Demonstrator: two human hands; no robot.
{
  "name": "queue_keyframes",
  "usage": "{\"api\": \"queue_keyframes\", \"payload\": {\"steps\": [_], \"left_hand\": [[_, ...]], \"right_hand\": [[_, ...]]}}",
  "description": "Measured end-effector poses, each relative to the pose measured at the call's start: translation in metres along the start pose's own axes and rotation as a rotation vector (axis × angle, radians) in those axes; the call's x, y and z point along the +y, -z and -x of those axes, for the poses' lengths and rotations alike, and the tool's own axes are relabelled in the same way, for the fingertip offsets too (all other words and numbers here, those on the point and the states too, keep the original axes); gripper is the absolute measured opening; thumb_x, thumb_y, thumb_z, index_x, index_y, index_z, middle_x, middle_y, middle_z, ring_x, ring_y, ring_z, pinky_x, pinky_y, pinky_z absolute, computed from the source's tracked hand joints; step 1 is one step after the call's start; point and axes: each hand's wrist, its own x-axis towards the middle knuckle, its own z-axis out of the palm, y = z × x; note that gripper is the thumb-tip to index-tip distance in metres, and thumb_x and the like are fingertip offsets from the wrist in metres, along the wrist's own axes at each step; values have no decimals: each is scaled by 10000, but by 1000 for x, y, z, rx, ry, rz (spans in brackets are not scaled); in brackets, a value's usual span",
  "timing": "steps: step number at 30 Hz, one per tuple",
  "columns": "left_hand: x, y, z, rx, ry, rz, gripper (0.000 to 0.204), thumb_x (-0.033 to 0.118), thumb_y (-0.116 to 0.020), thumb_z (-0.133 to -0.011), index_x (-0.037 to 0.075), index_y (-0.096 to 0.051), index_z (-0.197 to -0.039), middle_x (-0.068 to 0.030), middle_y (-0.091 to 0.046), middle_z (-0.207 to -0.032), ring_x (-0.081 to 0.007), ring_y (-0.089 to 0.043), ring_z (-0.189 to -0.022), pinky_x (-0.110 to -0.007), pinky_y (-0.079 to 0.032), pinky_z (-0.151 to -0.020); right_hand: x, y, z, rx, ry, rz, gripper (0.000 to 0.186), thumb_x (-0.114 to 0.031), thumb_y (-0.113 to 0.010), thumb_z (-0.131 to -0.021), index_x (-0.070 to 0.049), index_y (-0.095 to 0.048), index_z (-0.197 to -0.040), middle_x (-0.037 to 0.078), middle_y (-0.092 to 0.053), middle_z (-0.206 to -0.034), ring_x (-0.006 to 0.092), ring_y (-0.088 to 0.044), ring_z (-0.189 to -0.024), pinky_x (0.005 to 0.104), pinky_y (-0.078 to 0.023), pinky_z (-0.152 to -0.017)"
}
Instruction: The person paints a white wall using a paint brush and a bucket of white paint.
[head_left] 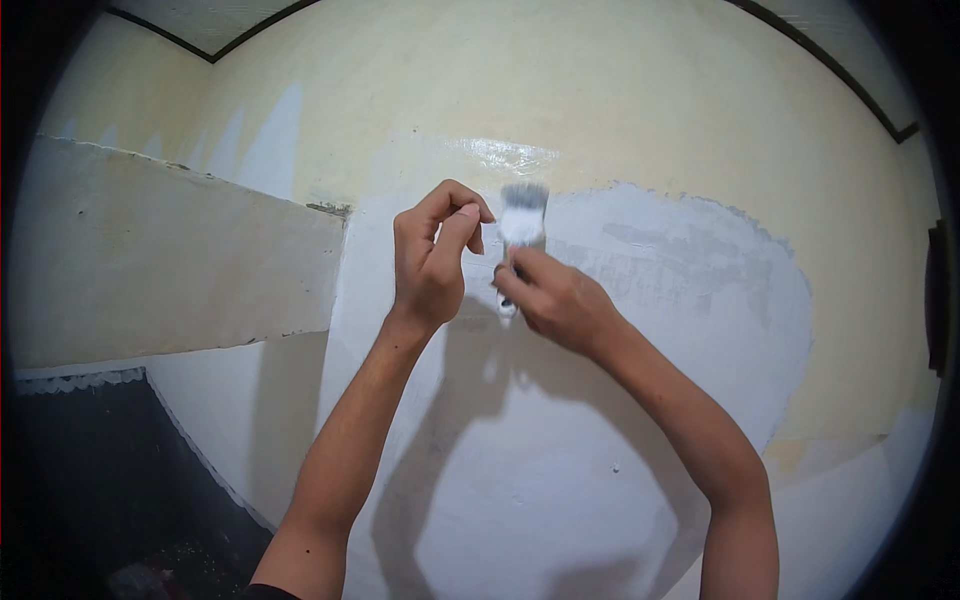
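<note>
My right hand (560, 305) grips a paintbrush (523, 222) by its handle, bristles pointing up. White paint coats the brush head, and its grey bristle tips are close to the wall. Just left of the brush, my left hand (430, 250) is raised with its fingers curled and the thumb meeting the index finger. Nothing shows between those fingers. Behind both hands, the wall (640, 110) is cream above, with a large white painted patch (690, 330) reaching lower. A wet, shiny streak (505, 155) lies on the cream part just above the bristles.
A beige ledge or beam (180, 250) juts in at the left, with a dark opening (110, 470) below it. White brush strokes (272, 140) mark the wall above the ledge. Dark trim (820, 50) runs along the ceiling edge, and a dark object (938, 300) hangs at the far right.
</note>
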Motion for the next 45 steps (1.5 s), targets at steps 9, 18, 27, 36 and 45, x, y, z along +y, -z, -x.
{"api": "queue_keyframes", "payload": {"steps": [9, 18, 27, 36, 45], "left_hand": [[7, -23, -6, -4, -15, 65, 213, 112, -485, -904, -31, -584, -781, -41, -578, -690, -85, -488, -613, -247, -407, -583], [23, -6, -15, 60, -81, 24, 222, 136, -474, -895, -18, -595, -790, -43, -579, -711, -94, -498, -621, -249, -409, -604], [15, 5, -9, 24, -66, -50, 224, 141, -471, -896, -4, -591, -775, -49, -581, -707, -99, -497, -616, -254, -411, -598], [-11, -8, -14, 66, -5, 53, 214, 135, -472, -893, -2, -593, -780, -47, -583, -718, -100, -503, -615, -255, -414, -607], [-17, -2, -11, 34, 6, 59, 213, 128, -465, -889, -3, -592, -780, -55, -589, -730, -102, -495, -615, -260, -417, -610]], "right_hand": [[37, 21, -13, 163, -125, 75, 180, 32, -591, -780, -34, -556, -944, 106, -530, -847, 301, -621, -731, 407, -529, -590], [16, 30, -48, 562, -606, -492, 175, -143, -665, -932, 16, -628, -869, 101, -658, -700, 161, -695, -647, 290, -498, -559], [58, 56, -46, 720, -535, 55, 229, -144, -637, -941, 20, -633, -782, 84, -672, -646, 163, -681, -584, 308, -510, -552], [52, -6, -70, 708, -638, -286, 244, -178, -633, -973, 12, -625, -820, 64, -678, -684, 128, -707, -652, 248, -507, -535], [41, 87, 6, 893, -762, -83, 225, -146, -650, -957, 67, -649, -886, 105, -691, -752, 146, -705, -633, 251, -542, -574]]}}
